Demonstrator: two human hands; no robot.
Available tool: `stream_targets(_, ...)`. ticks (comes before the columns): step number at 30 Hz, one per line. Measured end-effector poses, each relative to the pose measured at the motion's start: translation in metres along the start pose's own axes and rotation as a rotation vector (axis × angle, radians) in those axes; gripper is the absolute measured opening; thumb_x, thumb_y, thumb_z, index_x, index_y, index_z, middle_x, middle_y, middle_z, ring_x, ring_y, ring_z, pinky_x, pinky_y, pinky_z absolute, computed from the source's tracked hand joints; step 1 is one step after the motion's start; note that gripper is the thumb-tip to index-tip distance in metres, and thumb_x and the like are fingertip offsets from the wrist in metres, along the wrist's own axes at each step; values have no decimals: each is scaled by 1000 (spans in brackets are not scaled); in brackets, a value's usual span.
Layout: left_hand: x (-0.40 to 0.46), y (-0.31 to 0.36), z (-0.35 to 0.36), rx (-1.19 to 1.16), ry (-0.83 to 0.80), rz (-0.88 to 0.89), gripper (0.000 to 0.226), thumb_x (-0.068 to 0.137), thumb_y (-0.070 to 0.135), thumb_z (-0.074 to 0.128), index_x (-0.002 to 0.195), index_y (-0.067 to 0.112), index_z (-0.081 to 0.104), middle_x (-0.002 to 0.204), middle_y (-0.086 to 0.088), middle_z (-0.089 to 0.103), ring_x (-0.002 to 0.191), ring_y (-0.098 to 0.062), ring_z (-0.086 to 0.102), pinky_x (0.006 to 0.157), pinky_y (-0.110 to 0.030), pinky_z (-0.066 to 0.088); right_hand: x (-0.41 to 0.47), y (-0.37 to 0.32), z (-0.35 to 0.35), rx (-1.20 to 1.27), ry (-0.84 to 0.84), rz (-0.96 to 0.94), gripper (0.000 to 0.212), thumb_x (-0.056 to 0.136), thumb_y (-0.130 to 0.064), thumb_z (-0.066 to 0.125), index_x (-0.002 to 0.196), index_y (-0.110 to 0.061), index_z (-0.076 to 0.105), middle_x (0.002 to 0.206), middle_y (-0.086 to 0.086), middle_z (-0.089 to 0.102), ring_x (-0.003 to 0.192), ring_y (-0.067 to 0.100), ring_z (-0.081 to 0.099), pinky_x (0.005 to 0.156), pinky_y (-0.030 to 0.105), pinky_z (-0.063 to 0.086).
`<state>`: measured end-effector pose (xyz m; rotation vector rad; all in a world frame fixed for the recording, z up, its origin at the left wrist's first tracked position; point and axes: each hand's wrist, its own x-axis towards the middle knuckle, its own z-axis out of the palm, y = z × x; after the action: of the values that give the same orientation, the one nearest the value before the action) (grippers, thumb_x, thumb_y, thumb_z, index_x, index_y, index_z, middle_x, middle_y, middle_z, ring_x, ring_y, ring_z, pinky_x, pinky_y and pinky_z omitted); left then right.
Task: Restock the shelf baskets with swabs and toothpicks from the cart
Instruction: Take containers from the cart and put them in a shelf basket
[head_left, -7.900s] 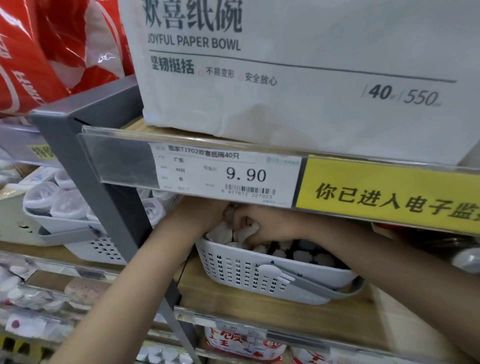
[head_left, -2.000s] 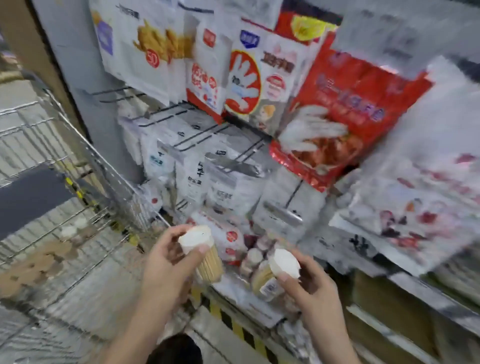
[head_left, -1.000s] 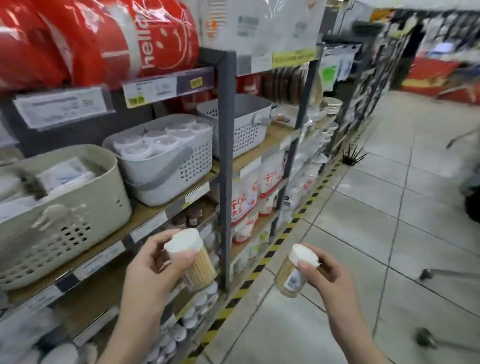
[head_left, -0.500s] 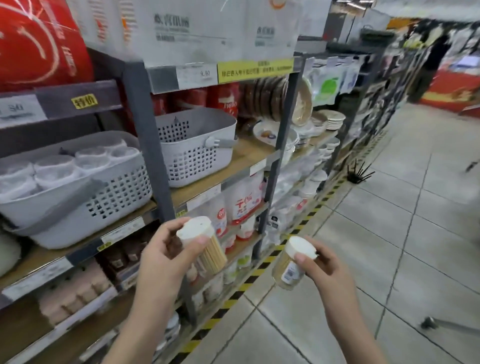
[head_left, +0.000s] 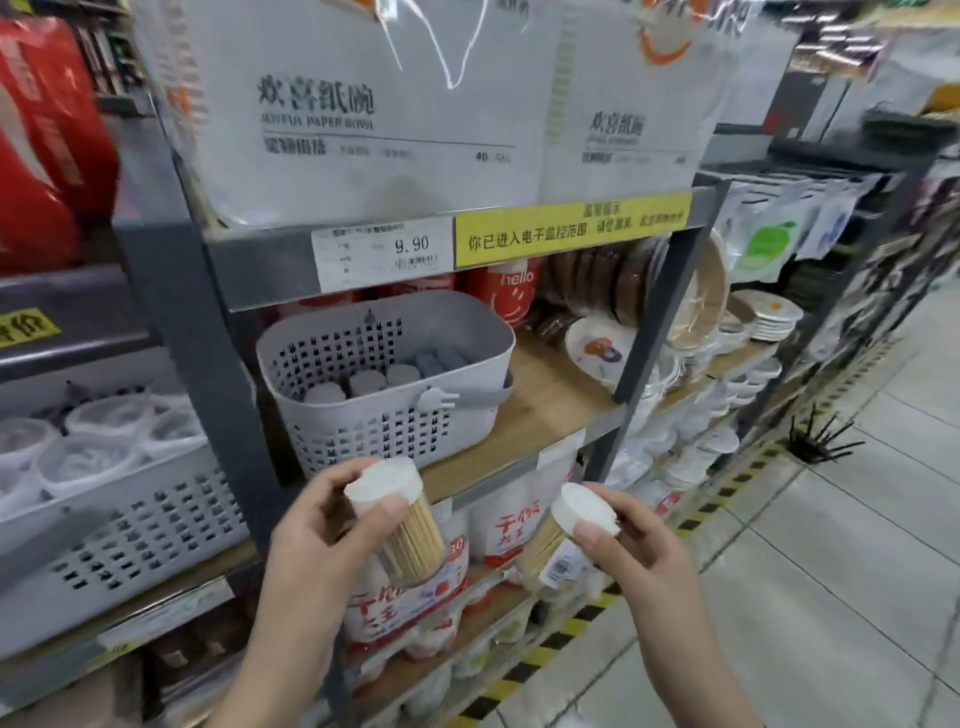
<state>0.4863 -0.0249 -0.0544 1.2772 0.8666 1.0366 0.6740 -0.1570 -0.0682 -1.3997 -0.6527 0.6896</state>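
My left hand grips a clear toothpick jar with a white lid, held upright. My right hand holds a second toothpick jar, tilted, with a barcode label on its side. Both jars are in front of and below a grey perforated basket on the wooden shelf; several white-lidded jars stand inside it. A second grey basket with round white-lidded containers sits on the shelf bay to the left.
A dark grey shelf post separates the two baskets. Large paper bowl packs fill the shelf above, over a 9.90 price tag. Plates and bowls lie right of the basket. Tiled aisle floor opens to the right.
My view has swung toward the shelf and come closer; the perforated basket now sits directly above my hands. Both hands still hold their jars, slightly nearer the shelf.
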Motion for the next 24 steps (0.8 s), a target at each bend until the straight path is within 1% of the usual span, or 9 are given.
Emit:
stream_targets(3, 30, 7, 20, -37, 7, 24, 43, 54, 42, 79, 95, 31, 69, 95, 9, 71, 88, -11, 66, 76, -35, 52, 45, -10, -7, -18, 2, -28, 39, 64, -34, 76, 101, -22, 70, 94, -10, 72, 86, 7, 67, 68, 19, 55)
stream_targets(6, 59, 22, 31, -75, 32, 77, 40, 55, 45, 78, 92, 32, 71, 96, 7, 72, 86, -9, 66, 75, -32, 51, 84, -18, -7, -26, 6, -70, 40, 61, -41, 75, 98, -25, 71, 97, -3, 72, 92, 15, 68, 78, 30, 55)
stream_targets(8, 78, 28, 35, -106, 86, 113, 35, 54, 42, 75, 88, 32, 72, 94, 8, 72, 87, -7, 66, 76, -27, 50, 105, -20, -6, -1, -14, -98, 52, 55, -51, 77, 99, -25, 71, 100, 3, 71, 95, 22, 67, 81, 36, 54)
stream_targets(10, 94, 35, 37, -100, 138, 149, 33, 55, 44, 74, 86, 35, 70, 92, 12, 73, 88, -5, 66, 80, -27, 49, 126, -23, -3, 13, -48, -121, 67, 47, -63, 80, 101, -25, 70, 101, 4, 71, 95, 23, 67, 78, 34, 54)
stream_targets(16, 132, 43, 46, 13, 259, 238, 48, 64, 30, 82, 108, 30, 62, 111, 10, 69, 107, -9, 63, 97, -39, 46, 200, -30, 20, 112, -163, -179, 68, 45, -66, 83, 98, -27, 68, 101, 2, 70, 99, 26, 65, 85, 42, 53)
stream_targets(19, 145, 45, 53, 75, 310, 237, 65, 55, 42, 82, 115, 28, 60, 118, 5, 66, 114, -15, 60, 103, -47, 43, 235, -35, 31, 82, -219, -217, 51, 54, -56, 80, 99, -34, 66, 98, -9, 70, 100, 18, 65, 87, 41, 51)
stream_targets(21, 152, 48, 60, 153, 319, 209, 58, 58, 40, 80, 112, 31, 60, 114, 8, 66, 111, -11, 59, 101, -39, 43, 257, -43, 40, 5, -293, -282, 37, 67, -42, 73, 102, -31, 66, 101, -13, 71, 103, 13, 65, 86, 34, 51)
stream_targets(23, 161, 53, 69, 253, 284, 147, 38, 64, 30, 83, 93, 33, 58, 97, 17, 63, 93, 0, 59, 90, -25, 43, 276, -51, 51, -50, -385, -326, 22, 79, -18, 74, 96, -28, 65, 93, -20, 71, 97, 3, 65, 78, 17, 51)
stream_targets(24, 166, 53, 73, 290, 257, 86, 31, 70, 26, 83, 87, 33, 58, 89, 19, 60, 83, 5, 55, 82, -18, 42, 284, -53, 55, -94, -436, -343, 27, 80, -9, 73, 94, -30, 63, 89, -26, 70, 92, -4, 64, 74, 12, 50)
